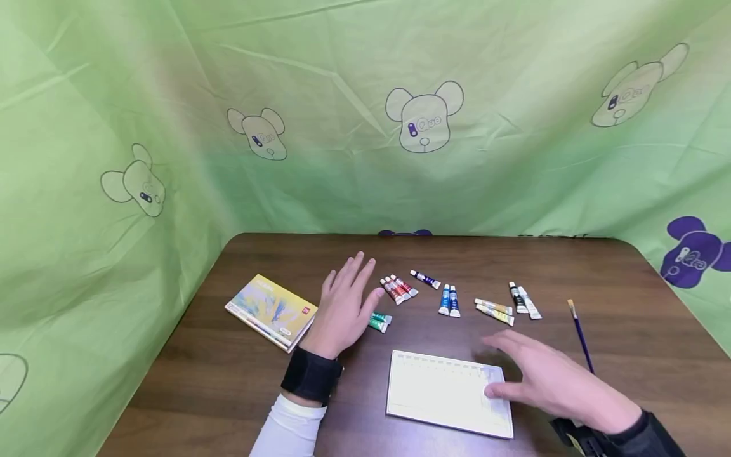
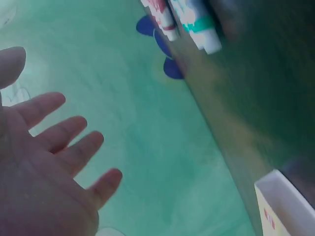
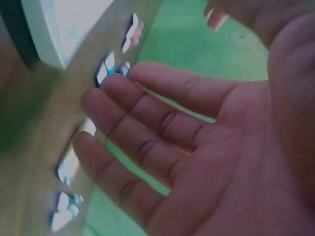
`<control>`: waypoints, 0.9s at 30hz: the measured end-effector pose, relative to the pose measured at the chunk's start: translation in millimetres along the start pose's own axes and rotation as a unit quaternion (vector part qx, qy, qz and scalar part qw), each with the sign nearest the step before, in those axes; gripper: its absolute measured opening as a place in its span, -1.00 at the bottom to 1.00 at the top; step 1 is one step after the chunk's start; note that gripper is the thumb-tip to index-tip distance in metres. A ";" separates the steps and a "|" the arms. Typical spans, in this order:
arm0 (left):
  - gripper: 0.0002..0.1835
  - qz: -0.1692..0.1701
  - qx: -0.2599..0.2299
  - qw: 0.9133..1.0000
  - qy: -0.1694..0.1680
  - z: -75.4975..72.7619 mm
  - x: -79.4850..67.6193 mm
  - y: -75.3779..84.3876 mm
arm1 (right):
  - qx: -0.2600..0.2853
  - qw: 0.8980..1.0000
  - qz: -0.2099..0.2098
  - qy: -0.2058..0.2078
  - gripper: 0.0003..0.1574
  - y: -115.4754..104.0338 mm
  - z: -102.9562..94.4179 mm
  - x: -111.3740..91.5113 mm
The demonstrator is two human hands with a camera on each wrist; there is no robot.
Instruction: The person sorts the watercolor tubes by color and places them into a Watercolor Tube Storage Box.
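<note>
Yellow illustrated box (image 1: 268, 312) lies flat at left on the brown table (image 1: 240, 393). Left hand (image 1: 341, 314) just right of it: released, fingers straight, palm empty, partly hiding green tubes (image 1: 377, 325). Three red tubes (image 1: 398, 289) sit beyond its thumb, then one dark purple-blue tube (image 1: 425, 279) and two blue tubes (image 1: 444, 301) side by side. White rectangular pad (image 1: 440, 390) lies nearer the person, slightly angled. Two yellow tubes (image 1: 494, 315) farther back, then black tube (image 1: 518, 298) beside white tube (image 1: 530, 303). Right hand (image 1: 545, 374): released, fingers extended, nothing grasped, thumb over pad's right side; can't tell if touching. Paintbrush (image 1: 581, 336) rightmost, bristles pointing away, partly behind right hand.
</note>
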State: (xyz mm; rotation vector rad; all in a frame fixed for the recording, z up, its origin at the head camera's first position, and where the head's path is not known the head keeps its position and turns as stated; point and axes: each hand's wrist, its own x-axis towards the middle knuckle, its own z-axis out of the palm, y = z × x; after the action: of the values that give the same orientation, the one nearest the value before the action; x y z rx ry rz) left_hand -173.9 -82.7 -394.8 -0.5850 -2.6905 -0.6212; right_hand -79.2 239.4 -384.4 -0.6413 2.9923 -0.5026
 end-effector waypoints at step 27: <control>-0.86 0.112 0.048 0.986 -0.110 3.9 -7.3 -21.2 | -0.104 0.994 -0.036 -0.030 0.19 -2.6 31.0 -1.2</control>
State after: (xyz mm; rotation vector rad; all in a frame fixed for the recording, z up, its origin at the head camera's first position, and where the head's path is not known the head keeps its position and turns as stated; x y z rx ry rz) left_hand -178.0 -100.6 -408.2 -0.9633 -2.7806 -0.3831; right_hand -73.8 228.2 -412.9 -0.7654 2.9975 -0.1722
